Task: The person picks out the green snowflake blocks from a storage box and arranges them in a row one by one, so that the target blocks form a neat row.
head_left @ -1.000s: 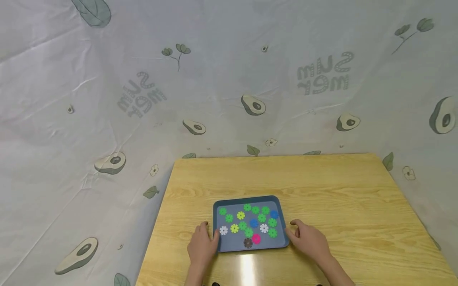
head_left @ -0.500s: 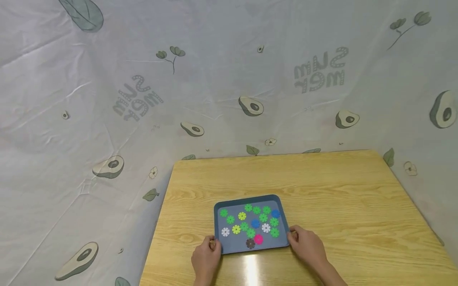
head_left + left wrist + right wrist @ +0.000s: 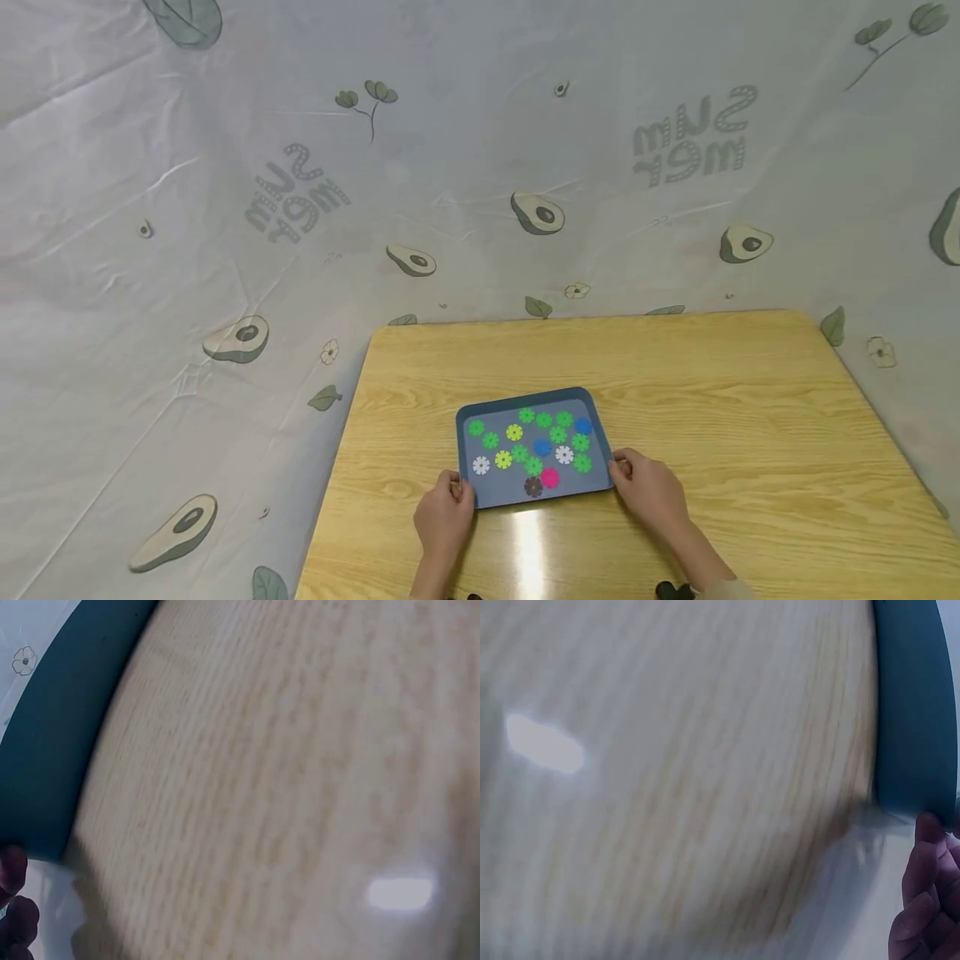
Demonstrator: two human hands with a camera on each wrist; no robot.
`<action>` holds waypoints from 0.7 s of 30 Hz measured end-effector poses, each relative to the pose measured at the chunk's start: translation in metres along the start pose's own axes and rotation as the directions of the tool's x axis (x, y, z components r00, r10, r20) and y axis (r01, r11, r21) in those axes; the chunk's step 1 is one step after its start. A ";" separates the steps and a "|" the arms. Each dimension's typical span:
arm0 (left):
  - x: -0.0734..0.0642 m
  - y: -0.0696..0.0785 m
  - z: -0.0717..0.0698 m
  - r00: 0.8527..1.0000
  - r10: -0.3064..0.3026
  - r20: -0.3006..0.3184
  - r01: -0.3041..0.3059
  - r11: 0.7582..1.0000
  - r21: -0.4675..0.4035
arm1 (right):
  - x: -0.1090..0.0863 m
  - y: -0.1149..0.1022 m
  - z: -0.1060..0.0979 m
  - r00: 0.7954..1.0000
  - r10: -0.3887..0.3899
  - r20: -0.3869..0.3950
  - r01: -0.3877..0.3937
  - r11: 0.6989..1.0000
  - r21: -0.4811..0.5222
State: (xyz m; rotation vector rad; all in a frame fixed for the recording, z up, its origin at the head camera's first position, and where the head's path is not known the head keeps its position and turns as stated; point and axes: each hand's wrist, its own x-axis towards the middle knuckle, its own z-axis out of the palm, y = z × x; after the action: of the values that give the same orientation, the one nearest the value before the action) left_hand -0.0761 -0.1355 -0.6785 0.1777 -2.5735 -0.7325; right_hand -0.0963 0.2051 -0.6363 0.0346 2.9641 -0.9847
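A blue-grey rectangular tray (image 3: 495,495) holds several flat, notched plastic discs. Most are green (image 3: 558,435); among them are yellow discs (image 3: 503,459), white discs (image 3: 481,465), blue discs (image 3: 542,448), a pink disc (image 3: 550,477) and a dark brown disc (image 3: 533,487). My left hand (image 3: 444,517) grips the tray's near left corner, thumb on the rim. At the near right corner my right hand (image 3: 652,496) pinches the edge. Both wrist views show the tray's outer wall (image 3: 67,727) with curled fingertips (image 3: 930,829) at its corner.
The tray is over a light wood-grain table (image 3: 712,400), with table surface on all sides of it. A pale curtain (image 3: 450,125) printed with avocados and leaves hangs behind the table and along its sides. Light glares off the tabletop near the front.
Both hands lay beside the tray with looser fingers, then closed on its near corners. Since then the tray and hands have shifted a little up in the head view, which also moved slightly.
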 end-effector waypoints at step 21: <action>0.032 0.001 0.015 0.998 -0.035 0.048 0.035 0.999 -0.011 | 0.034 -0.001 0.000 0.999 0.033 -0.002 -0.033 0.999 0.036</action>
State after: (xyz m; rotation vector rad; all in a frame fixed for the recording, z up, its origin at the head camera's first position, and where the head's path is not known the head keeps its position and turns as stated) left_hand -0.1117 -0.1349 -0.6770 0.2042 -2.6169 -0.7743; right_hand -0.1307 0.2050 -0.6369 0.0847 2.9377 -1.0353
